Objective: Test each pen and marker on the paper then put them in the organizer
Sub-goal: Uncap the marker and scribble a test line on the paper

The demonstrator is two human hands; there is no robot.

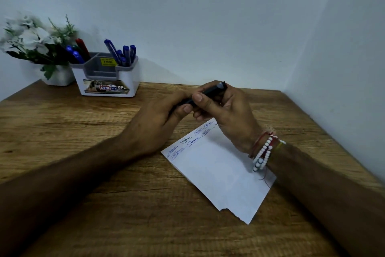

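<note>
Gripping a black marker (208, 94) between both fists above the scribbled paper (218, 171), the left hand (158, 119) hides its lower end while the right hand (225, 108) pinches the barrel. Behind them on the wooden desk (83, 131), the organizer (107, 77) holds blurred blue and red pens (125, 53).

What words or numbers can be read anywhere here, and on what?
"42": small red-bordered tag on the organizer's front label.
"OPL": same label, cut off at the right.
Yellow sticker inside the organizer: too blurred.
Handwriting on the paper: scribbles, not legible.
</note>
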